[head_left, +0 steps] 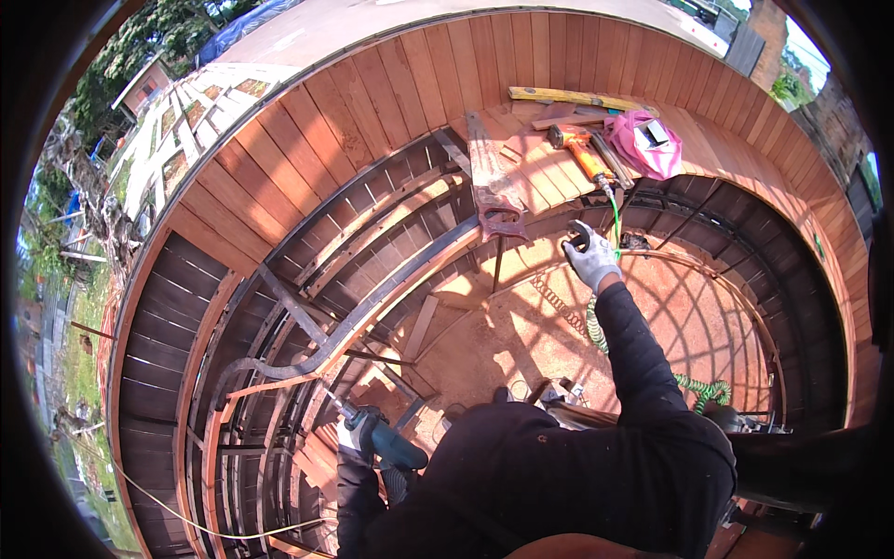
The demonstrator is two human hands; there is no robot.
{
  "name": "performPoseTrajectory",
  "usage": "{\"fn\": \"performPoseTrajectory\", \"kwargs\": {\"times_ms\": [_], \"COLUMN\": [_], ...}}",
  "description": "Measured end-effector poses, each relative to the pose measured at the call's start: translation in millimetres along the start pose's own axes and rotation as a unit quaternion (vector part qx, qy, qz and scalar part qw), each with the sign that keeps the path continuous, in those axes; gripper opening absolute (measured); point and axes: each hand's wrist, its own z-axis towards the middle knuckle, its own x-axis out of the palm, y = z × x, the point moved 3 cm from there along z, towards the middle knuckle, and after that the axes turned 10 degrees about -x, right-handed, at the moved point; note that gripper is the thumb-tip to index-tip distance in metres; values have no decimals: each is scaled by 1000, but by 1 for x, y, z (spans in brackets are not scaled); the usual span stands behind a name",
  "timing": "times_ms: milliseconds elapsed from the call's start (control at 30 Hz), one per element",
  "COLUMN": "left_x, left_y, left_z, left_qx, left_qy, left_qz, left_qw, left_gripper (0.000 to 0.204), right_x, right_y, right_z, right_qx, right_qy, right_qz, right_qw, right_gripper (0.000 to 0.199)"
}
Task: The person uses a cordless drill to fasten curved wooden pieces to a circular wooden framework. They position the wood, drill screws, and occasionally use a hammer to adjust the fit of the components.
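Observation:
My left hand (354, 436), in a light glove, grips a teal power drill (396, 447). The drill's bit angles up and left, close to a curved dark metal rail (349, 328) and a thin wooden strip (270, 386); whether it touches either I cannot tell. My right hand (593, 261), gloved in grey-white with dark fingertips, reaches forward with thumb and fingers apart, and I see nothing held in it. Beyond it, on the slatted bench, lie an orange nail gun (579, 154) with a green hose (616, 219) and a handsaw (501, 219) whose handle overhangs the edge.
A yellow spirit level (577, 96) and a pink bag (643, 144) rest on the bench. A curved wooden slat wall (410, 79) surrounds me. Exposed metal framing lines the left side. Coiled hoses (703, 391) and a loose board (421, 328) lie on the dusty floor (475, 349).

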Motion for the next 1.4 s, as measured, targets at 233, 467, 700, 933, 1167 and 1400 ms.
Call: {"fn": "performPoseTrajectory", "kwargs": {"times_ms": [233,467,700,933,1167,1400], "left_x": [50,135,214,220,250,272], "left_y": [3,-25,-40,-28,-40,-45], "left_z": [38,96,115,132,142,151], "left_qx": [-17,-16,-23,-39,-74,-107], "left_qy": [-14,-4,-42,-75,-68,-78], "left_qz": [122,177,185,143,122,171], "left_qw": [992,984,982,986,987,976], "left_gripper": [21,17,20,20,22,30], "right_x": [-53,-98,-67,-77,-127,-52], "right_y": [-88,-215,-295,-317,-215,-125], "right_z": [86,179,242,228,195,177], "right_qx": [120,237,232,71,-105,-197], "right_qy": [-79,-6,78,-96,-156,-30], "right_qz": [-57,-173,-276,-254,-130,43], "right_qw": [988,956,929,960,973,979], "right_gripper": [63,82,57,25,18,21]}}
